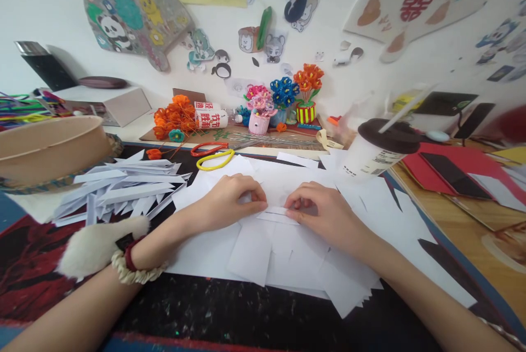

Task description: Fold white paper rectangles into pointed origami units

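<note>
So the left hand [240, 197] and right hand [318, 204] each have thumb and fingers pinched on a narrow folded white paper strip [276, 213]. It sits right between them, long axis running pretty much left to right, neither hand really nearer. Loose white paper rectangles [251, 253] lie just on the near side, and a messy pile of folded white paper strips [133, 188] is off left.

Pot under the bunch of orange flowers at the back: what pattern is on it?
The pot has vertical red and yellow stripes, seen in the head view.
</note>
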The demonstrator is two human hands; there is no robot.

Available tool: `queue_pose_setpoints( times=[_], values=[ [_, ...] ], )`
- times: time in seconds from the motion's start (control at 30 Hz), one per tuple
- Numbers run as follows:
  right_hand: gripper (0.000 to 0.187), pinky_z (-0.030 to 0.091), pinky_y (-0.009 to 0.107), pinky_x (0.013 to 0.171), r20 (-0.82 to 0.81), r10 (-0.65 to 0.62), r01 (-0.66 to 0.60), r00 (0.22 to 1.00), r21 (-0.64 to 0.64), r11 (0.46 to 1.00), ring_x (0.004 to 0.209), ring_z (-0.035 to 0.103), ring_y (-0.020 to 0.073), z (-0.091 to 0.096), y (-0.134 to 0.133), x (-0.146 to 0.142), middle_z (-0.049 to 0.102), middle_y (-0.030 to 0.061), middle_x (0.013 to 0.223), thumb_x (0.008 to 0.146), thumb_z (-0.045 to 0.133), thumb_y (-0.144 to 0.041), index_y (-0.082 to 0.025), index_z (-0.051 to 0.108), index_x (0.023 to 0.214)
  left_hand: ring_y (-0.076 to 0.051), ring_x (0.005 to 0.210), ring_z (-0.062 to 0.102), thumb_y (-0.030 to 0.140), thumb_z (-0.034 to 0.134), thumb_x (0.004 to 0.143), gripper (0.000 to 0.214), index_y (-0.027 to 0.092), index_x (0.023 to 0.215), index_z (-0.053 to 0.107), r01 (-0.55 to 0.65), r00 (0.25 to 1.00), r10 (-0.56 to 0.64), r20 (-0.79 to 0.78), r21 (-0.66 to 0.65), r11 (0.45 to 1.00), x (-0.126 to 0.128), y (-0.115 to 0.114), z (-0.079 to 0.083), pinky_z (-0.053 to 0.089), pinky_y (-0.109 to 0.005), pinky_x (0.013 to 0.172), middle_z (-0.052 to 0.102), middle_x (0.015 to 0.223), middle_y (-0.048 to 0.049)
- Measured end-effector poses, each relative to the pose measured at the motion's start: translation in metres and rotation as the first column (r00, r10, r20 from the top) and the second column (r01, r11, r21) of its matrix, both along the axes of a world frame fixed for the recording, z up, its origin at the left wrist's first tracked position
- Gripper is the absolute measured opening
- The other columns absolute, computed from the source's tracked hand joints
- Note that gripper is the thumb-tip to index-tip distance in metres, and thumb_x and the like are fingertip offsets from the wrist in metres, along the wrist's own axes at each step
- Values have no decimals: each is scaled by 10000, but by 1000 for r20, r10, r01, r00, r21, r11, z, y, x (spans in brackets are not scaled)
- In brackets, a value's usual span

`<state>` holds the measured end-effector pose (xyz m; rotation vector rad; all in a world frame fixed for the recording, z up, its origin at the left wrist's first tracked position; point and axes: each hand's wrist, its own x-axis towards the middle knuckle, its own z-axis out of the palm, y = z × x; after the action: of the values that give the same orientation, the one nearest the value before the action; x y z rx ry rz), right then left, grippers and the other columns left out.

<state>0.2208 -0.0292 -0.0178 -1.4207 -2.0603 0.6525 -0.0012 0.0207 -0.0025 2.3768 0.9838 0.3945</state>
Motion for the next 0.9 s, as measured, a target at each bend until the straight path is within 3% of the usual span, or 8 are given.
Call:
queue_pose_setpoints(
  times=[0.37, 0.7, 0.9],
  values=[
    [116, 478, 313, 711, 13, 44, -44, 999, 57, 997, 774, 588, 161, 4, -3, 0, 647, -8, 787, 810, 656, -100, -214, 645, 793, -183, 867, 558, 187, 610, 820, 55, 203, 865, 637, 48, 997, -36, -74, 166, 985, 0, -2, -2, 358, -340, 786, 663, 874, 13],
    [136, 505, 337, 738, 3, 85, -84, 996, 106, 991, 815, 615, 182, 3, -2, 5, 696, 11, 822, 837, 642, -134, -240, 705, 894, -192, 867, 529, 162, 606, 834, 37, 184, 860, 619, 75, 995, -60, -79, 205, 976, 2, -9, 2, 357, -340, 779, 643, 869, -1],
    [93, 496, 321, 716, 27, 98, -100, 995, 76, 992, 774, 607, 168, 5, -3, 3, 675, 4, 793, 823, 670, -126, -217, 685, 825, -194, 860, 510, 164, 593, 856, 34, 179, 865, 623, 91, 993, -70, -95, 231, 969, 4, -13, 4, 363, -323, 742, 622, 855, -13]
  ],
)
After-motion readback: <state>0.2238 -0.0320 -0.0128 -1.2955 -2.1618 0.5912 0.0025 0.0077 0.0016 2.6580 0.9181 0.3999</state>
